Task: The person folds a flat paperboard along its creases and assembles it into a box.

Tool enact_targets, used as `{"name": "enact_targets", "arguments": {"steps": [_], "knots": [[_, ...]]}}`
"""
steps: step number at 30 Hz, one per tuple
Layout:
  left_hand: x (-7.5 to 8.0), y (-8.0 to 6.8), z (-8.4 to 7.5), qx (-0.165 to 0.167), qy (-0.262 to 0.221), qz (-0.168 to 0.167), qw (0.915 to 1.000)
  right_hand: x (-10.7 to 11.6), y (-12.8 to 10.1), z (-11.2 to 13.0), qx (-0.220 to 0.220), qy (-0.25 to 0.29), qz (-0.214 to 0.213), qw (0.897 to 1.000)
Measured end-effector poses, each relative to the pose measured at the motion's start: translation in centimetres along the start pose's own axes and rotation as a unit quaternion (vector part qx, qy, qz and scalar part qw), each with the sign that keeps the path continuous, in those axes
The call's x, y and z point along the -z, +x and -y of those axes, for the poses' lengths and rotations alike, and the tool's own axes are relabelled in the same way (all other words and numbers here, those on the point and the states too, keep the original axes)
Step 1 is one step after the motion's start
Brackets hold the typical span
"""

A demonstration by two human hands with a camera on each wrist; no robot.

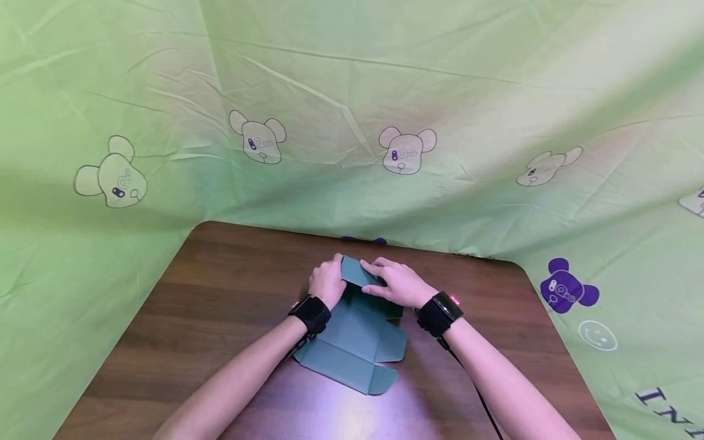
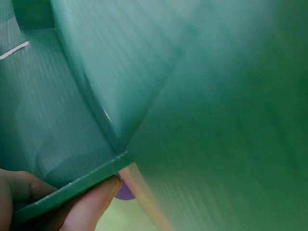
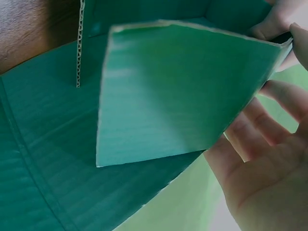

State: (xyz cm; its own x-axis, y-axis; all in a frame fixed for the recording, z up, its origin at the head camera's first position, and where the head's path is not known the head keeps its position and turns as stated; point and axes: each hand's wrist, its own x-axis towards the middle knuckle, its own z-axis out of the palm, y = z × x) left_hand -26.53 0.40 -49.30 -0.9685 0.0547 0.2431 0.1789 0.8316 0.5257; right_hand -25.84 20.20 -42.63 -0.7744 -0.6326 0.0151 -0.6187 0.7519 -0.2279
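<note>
Green corrugated cardboard box blank (image 1: 354, 342) lies mid brown wooden bench (image 1: 220, 293), far flap raised. Left hand (image 1: 327, 282) pinches the flap edge; right hand (image 1: 397, 282) presses flat on it — apparently. Risk: uneven pressure creases off the score line.

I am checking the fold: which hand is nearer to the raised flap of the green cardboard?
Neither: both touch it. The left hand grips the raised flap's left end; the right hand rests on its right side.
</note>
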Motion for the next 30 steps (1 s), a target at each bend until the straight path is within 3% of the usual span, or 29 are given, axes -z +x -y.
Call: {"name": "enact_targets", "arguments": {"steps": [6, 16, 22, 26, 30], "knots": [[0.0, 0.2, 0.6, -0.005, -0.004, 0.0, 1.0, -0.2, 0.4, 0.0, -0.009, -0.019, -0.008, 1.0], [-0.5, 0.1, 1.8, 0.016, -0.095, 0.022, 0.9951, 0.2, 0.1, 0.2, -0.027, -0.004, -0.003, 1.0], [-0.7, 0.5, 2.1, 0.004, -0.054, 0.046, 0.9975, 0.0, 0.1, 0.3, -0.025, 0.006, 0.005, 1.0], [-0.8, 0.4, 2.1, -0.013, -0.035, 0.03, 0.9988, -0.3, 0.1, 0.3, -0.028, 0.008, -0.001, 1.0], [-0.7, 0.3, 2.0, -0.01, -0.031, 0.012, 0.9994, -0.5, 0.2, 0.3, -0.024, 0.004, -0.009, 1.0]]}}
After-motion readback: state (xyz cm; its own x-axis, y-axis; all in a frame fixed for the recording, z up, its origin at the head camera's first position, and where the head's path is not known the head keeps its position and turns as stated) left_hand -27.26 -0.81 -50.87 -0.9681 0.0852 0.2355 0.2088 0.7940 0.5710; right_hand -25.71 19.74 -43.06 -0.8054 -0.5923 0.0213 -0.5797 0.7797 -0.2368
